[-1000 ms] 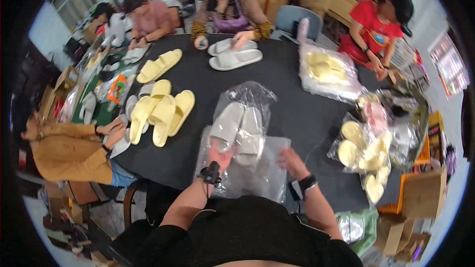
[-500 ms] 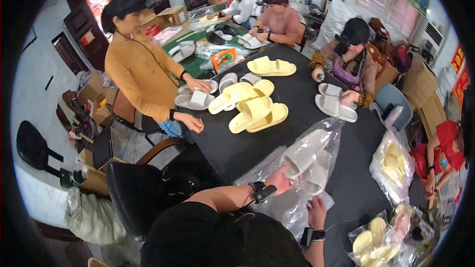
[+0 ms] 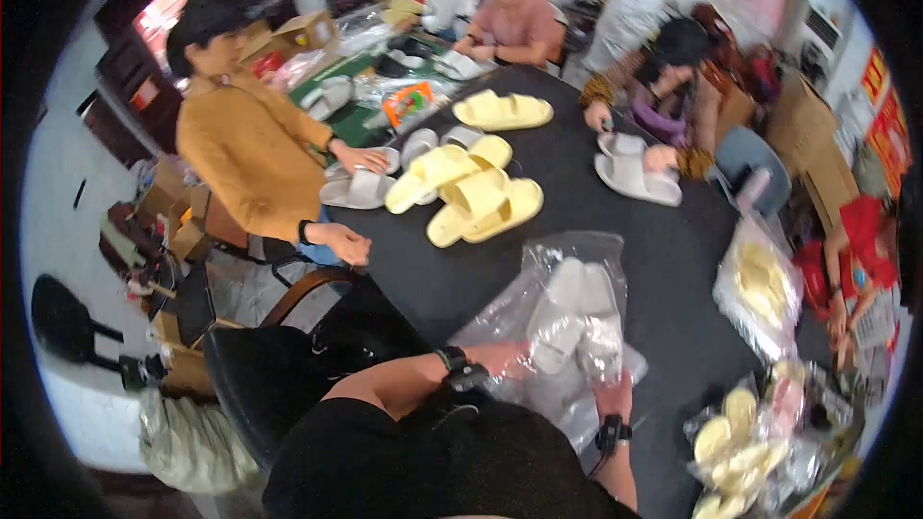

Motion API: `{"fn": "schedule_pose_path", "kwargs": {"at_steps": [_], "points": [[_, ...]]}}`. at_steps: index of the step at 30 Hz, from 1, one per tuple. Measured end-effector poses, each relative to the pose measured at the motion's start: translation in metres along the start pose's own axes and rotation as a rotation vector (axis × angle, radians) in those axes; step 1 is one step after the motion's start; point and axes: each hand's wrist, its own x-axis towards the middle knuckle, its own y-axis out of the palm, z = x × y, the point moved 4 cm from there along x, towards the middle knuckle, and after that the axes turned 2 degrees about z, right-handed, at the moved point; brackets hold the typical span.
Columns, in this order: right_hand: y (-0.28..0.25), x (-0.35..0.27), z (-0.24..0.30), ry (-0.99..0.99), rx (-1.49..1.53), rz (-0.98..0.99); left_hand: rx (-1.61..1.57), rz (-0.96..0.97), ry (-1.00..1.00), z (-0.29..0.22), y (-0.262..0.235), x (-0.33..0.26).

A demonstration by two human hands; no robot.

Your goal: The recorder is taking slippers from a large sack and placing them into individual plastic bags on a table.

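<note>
A pair of pale grey slippers (image 3: 577, 308) lies in a clear plastic bag (image 3: 538, 327) on the black table (image 3: 615, 231), right in front of me. My left hand (image 3: 500, 358) grips the bag's near left edge, and a dark watch sits on that wrist. At the bag's near right edge my right hand (image 3: 615, 392) holds the plastic, also with a watch on the wrist. More clear bags lie flat under this one.
Loose yellow slippers (image 3: 471, 190) lie mid-table, with another yellow pair (image 3: 502, 111) farther back and grey slippers (image 3: 635, 173) by a seated person. Bagged yellow slippers (image 3: 760, 284) lie at the right. A person in a mustard top (image 3: 250, 154) stands at the left edge. A black chair (image 3: 250, 375) is beside me.
The view has swung to the left, showing more of the room's left side. Both hands have stayed on the bag with the grey slippers.
</note>
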Motion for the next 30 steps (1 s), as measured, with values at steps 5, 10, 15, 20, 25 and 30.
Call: {"fn": "schedule_pose_path", "kwargs": {"at_steps": [5, 10, 15, 20, 25, 30], "points": [[0.018, 0.001, -0.027, 0.065, -0.06, 0.018, -0.708, -0.26, -0.259, -0.032, 0.018, 0.0], [0.04, 0.002, 0.002, -0.102, -0.259, -0.117, -0.462, -0.15, -0.179, -0.065, 0.044, 0.012], [0.076, -0.014, 0.067, -0.202, -0.442, 0.119, 0.287, 0.512, -0.183, -0.09, 0.113, -0.01], [0.035, -0.006, 0.081, -0.246, -0.555, -0.072, 0.595, 0.52, -0.382, -0.103, 0.095, -0.035], [-0.028, -0.011, 0.059, -0.195, -1.051, -0.283, 0.276, -0.256, -0.361, -0.127, 0.005, -0.059], [-0.013, -0.046, 0.031, -0.017, -1.335, -0.182, 1.56, -1.333, 0.144, -0.105, -0.048, -0.082]]}}
